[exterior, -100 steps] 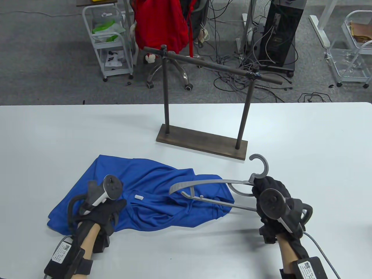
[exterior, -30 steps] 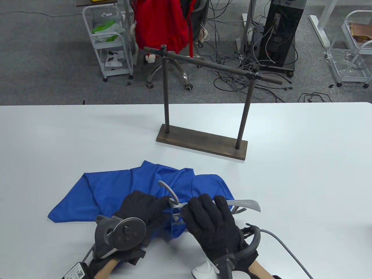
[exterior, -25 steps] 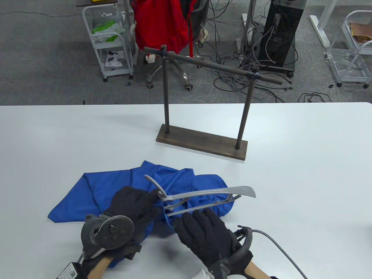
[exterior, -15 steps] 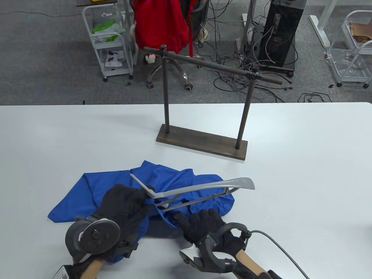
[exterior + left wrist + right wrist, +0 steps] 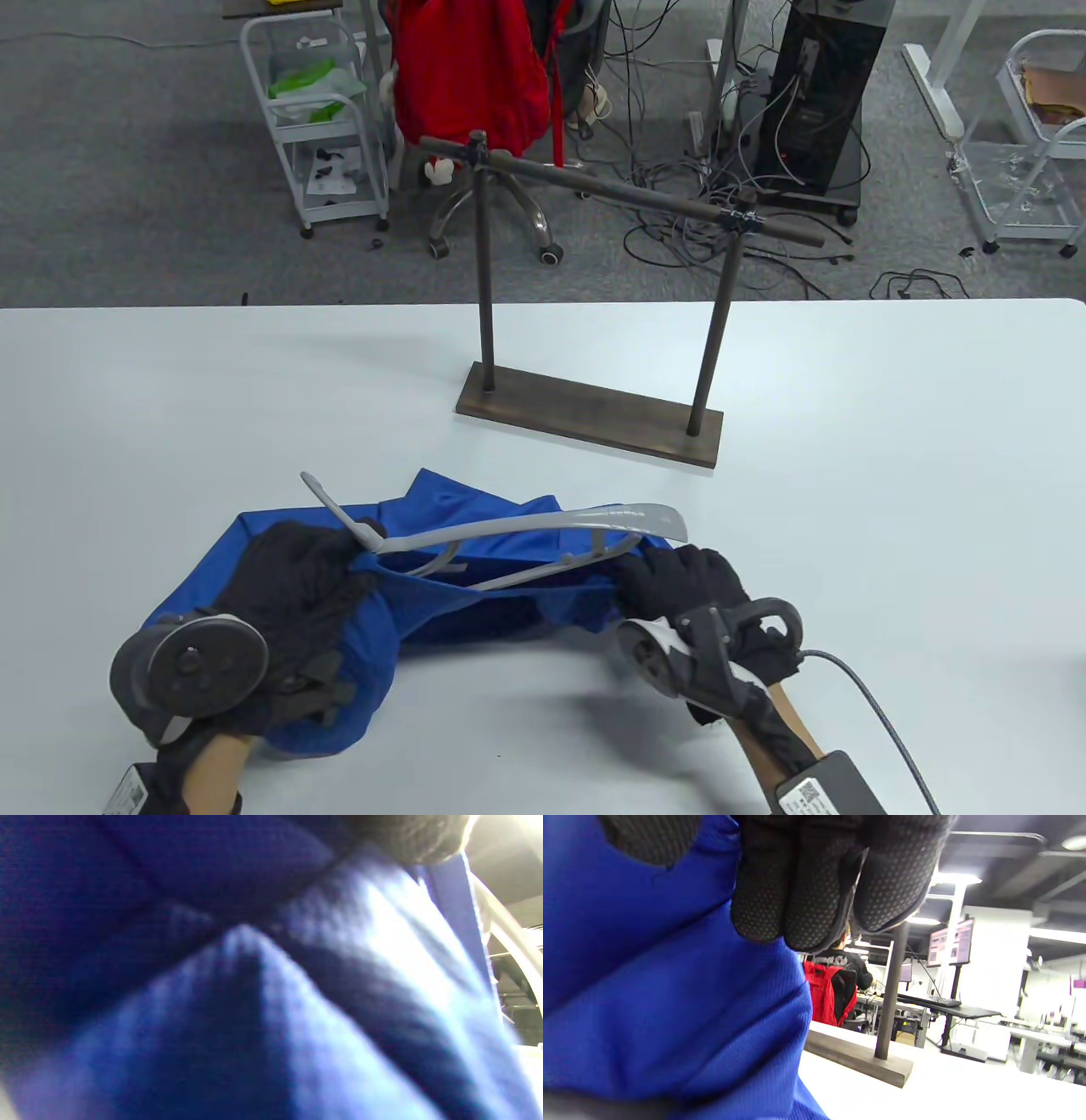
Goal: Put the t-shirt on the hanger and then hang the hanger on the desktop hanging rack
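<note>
Since the desktop hanging rack (image 5: pixel 594 306) stands empty toward the far side of the white worktop (image 5: pixel 891 475), everything in play lies on the near side of it. Largest of these is the blue t-shirt (image 5: pixel 475 598), rumpled between the hands: it looks light, soft and limp, likely to sag and slide off smooth plastic, so it is best taken at the collar or hem edge and stretched. Over it lies the grey plastic hanger (image 5: pixel 509 539), seemingly stiff, light and slick; its neck below the hook seems the surest hold. At that neck the left hand (image 5: pixel 293 586) is clenched round the hanger with cloth draped over its wrist, while the right hand (image 5: pixel 679 581) pinches a fold of shirt at the hanger's other arm.

Only the table view shows the whole layout. Seen from the right wrist, gloved fingertips (image 5: pixel 797 899) press the blue cloth, with a rack post behind. Blurred blue fabric nearly fills the left wrist view, hiding that grip.
</note>
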